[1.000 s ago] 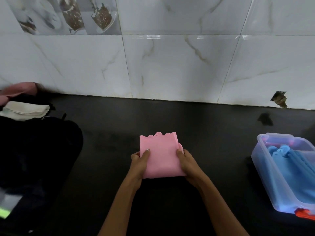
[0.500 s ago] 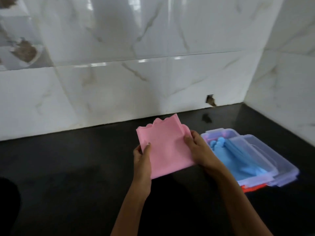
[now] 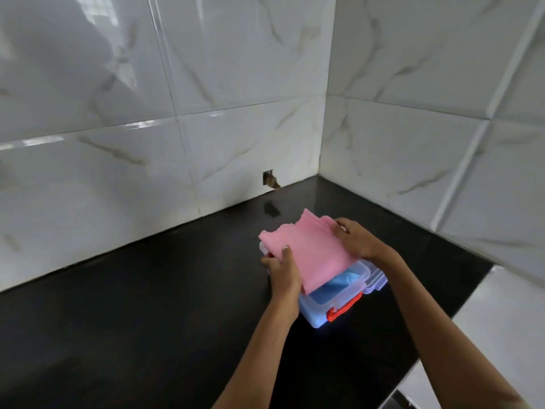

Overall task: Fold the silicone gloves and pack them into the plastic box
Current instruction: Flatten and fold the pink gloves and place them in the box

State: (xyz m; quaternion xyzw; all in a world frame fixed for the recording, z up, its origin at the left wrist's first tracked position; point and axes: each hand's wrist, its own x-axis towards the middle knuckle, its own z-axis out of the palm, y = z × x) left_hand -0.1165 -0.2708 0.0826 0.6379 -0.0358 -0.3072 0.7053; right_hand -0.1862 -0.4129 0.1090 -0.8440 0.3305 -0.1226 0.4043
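Now both hands' grips, left hand [image 3: 281,268] and right hand [image 3: 355,240], pinch pink glove [image 3: 309,249] over box [image 3: 339,308].

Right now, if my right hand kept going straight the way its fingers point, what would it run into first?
The right hand points left across the folded pink glove it grips, so it would likely meet the left hand holding the opposite edge. The open plastic box sits below that line; depth is hard to judge.

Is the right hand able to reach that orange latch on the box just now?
Probably not at once: the right hand is gripping the folded pink glove. The orange latch itself lies uncovered on the box's near side.
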